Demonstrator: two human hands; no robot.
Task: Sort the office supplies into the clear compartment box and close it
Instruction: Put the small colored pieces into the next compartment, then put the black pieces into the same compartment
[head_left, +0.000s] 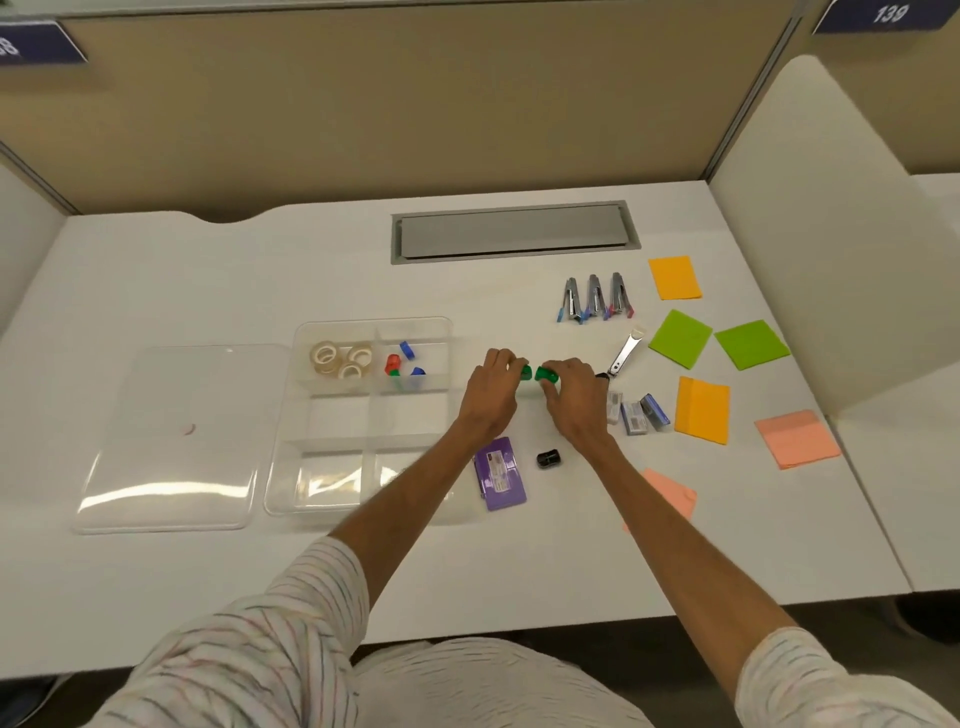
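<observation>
I see my left hand (493, 382) pinching a green piece (526, 372) and my right hand (569, 392) pinching a second green piece (545, 375). The two pieces nearly touch, just right of the clear compartment box (337, 418). Tape rolls (340, 358) sit in its far-left compartment, small coloured pieces (402, 364) in the next. Its lid (171, 436) lies to the left on the white desk (260, 270).

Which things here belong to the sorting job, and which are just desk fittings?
Job: clear compartment box, lid, tape rolls, green sharpeners, staplers, staple boxes, sticky notes, purple case.
Not: grey cable hatch, number signs, partition wall.
</observation>
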